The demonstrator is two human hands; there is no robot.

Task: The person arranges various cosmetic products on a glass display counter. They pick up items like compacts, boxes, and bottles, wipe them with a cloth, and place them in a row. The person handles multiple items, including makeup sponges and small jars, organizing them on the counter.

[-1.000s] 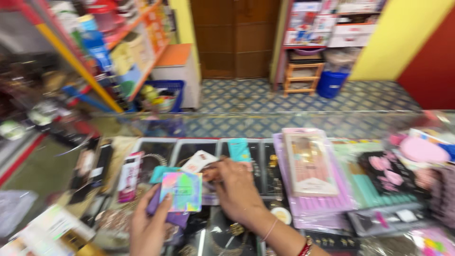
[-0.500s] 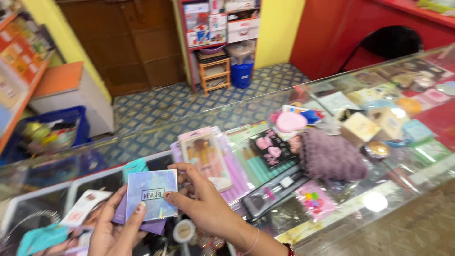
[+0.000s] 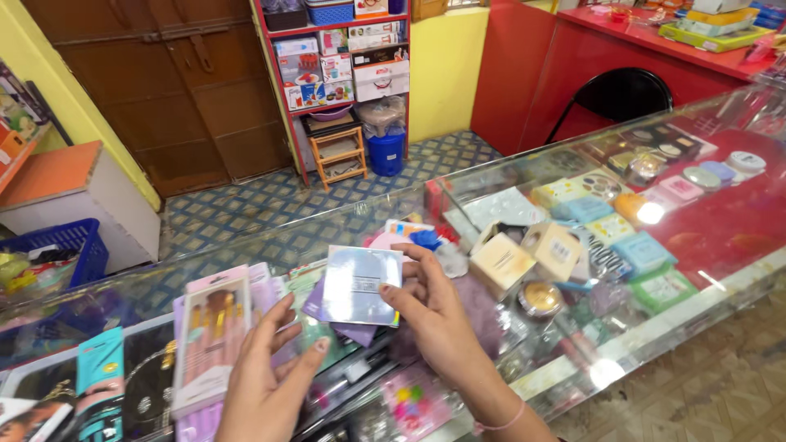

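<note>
Small iridescent packets now pinched in right hand alone — left hand released, open, empty; transfer complete.

A single camera sits on the person's head and looks down and forward over a glass counter, close enough that both hands fill the lower middle of the picture. The left hand and right hand rise from the bottom edge, so the view faces away from the person's body. The counter runs slantwise from lower left to upper right. Beyond it the view reaches the tiled floor, a brown door and a red shelf unit on the far wall. There is no second view to share any part of the scene
</note>
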